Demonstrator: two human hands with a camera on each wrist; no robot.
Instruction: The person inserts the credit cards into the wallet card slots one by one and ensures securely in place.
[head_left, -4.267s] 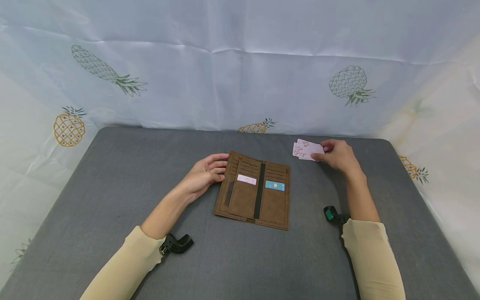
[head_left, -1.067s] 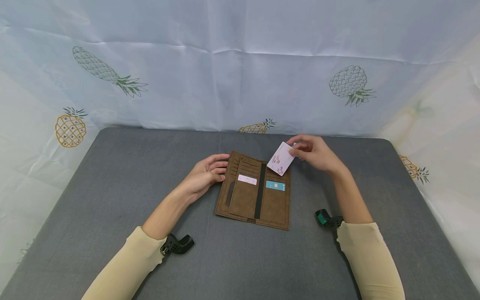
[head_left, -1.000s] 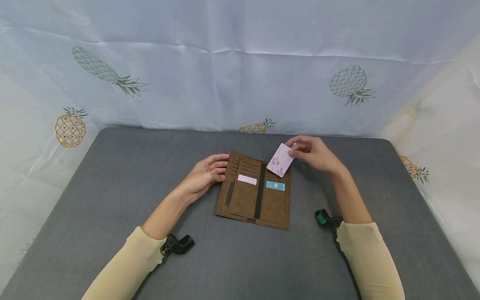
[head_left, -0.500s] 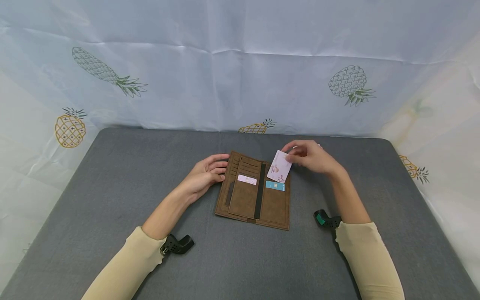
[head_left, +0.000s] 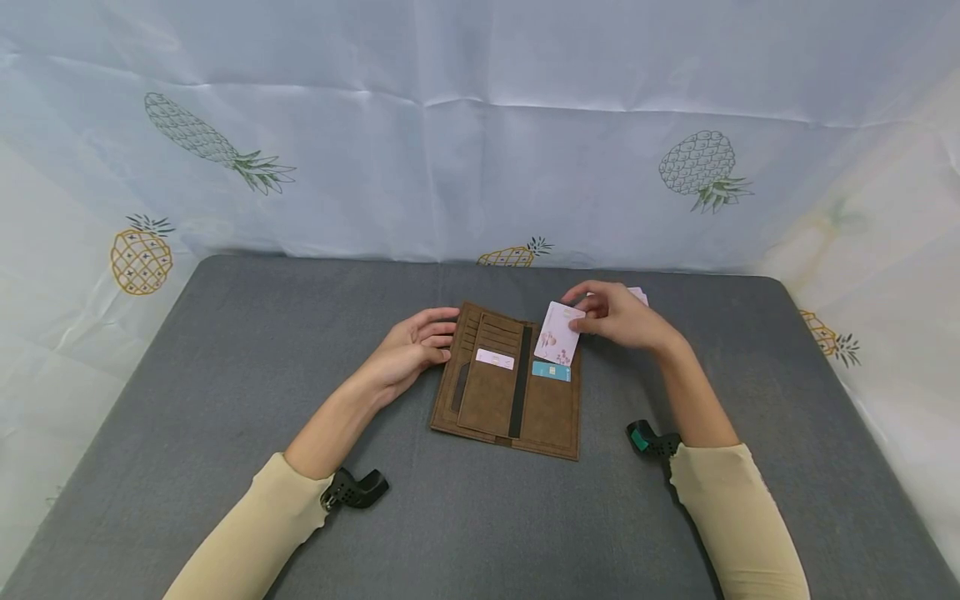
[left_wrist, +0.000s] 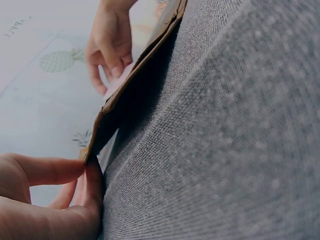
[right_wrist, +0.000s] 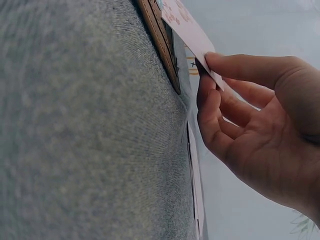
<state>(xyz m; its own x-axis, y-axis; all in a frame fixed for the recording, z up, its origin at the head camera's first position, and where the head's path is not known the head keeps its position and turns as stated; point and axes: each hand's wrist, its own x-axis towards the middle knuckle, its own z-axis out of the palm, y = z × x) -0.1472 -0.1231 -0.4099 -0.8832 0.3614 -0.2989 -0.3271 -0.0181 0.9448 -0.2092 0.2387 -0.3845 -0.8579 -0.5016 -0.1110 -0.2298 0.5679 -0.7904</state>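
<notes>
A brown bifold wallet (head_left: pixel 487 400) lies spread on the table, with a pale card (head_left: pixel 494 359) in a left-panel slot and a blue card (head_left: pixel 551 371) in a right-panel slot. My left hand (head_left: pixel 405 354) pinches the wallet's left edge between thumb and fingers, and that edge stands raised off the cloth in the left wrist view. My right hand (head_left: pixel 618 317) pinches a pink flowered card (head_left: pixel 558 333) by its upper right corner. The card slants over the right panel's upper slots, its lower edge right above the blue card.
More pink cards (head_left: pixel 639 294) lie on the table behind the right hand, partly hidden by it. Grey cloth covers the table (head_left: pixel 300 317). A pale curtain (head_left: pixel 465 167) with pineapple prints hangs along the far edge. Each wrist bears a black camera mount (head_left: pixel 356 488).
The right hand picked up one pink card from the pile and brought it left over the wallet. Over the last second the card moved down and turned more upright. The left hand stayed put.
</notes>
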